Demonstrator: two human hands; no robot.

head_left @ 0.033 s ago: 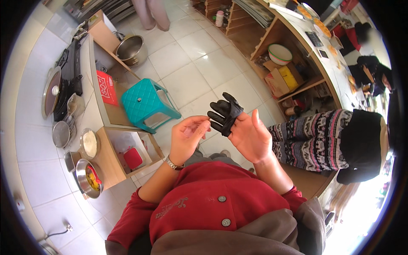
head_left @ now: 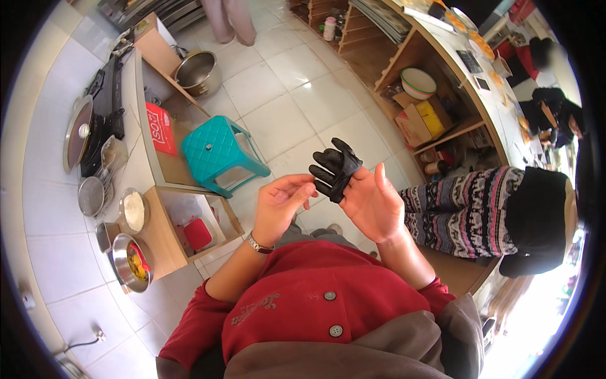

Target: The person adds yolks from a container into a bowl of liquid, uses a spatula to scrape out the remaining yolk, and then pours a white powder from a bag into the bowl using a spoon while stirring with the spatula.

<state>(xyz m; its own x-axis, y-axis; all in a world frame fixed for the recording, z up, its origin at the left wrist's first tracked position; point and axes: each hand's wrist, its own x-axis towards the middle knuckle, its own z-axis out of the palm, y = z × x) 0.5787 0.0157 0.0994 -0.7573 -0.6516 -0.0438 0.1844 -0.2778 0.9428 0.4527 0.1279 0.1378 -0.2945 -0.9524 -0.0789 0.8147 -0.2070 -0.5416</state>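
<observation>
White floor tiles (head_left: pixel 284 101) are filling the middle of the frame. A wooden shelf unit (head_left: pixel 399 58) is running down the upper right, holding a green-rimmed bowl (head_left: pixel 418 83) and a cardboard box (head_left: pixel 411 128). Upper left: a big metal pot (head_left: pixel 205 79) is sitting near a teal stool (head_left: pixel 211 151). Far left, a round lid (head_left: pixel 76 139) is leaning; below it, a steel bowl (head_left: pixel 120 256) is holding something yellow and red. A co-worker in patterned trousers (head_left: pixel 467 208) is standing at right; another person's legs (head_left: pixel 230 22) are showing at top.

Frame centre: you're wearing a black glove (head_left: pixel 343 179) partway on your right hand (head_left: pixel 374 205), covering the fingers; thumb and palm are showing bare, fingers spreading. Your left hand (head_left: pixel 278 205), a watch (head_left: pixel 257 244) circling its wrist, is curling with fingertips right at the lowest glove finger. Can't tell whether they're gripping or just brushing it. Your palms are sitting apart, above your red shirt (head_left: pixel 303 271).
</observation>
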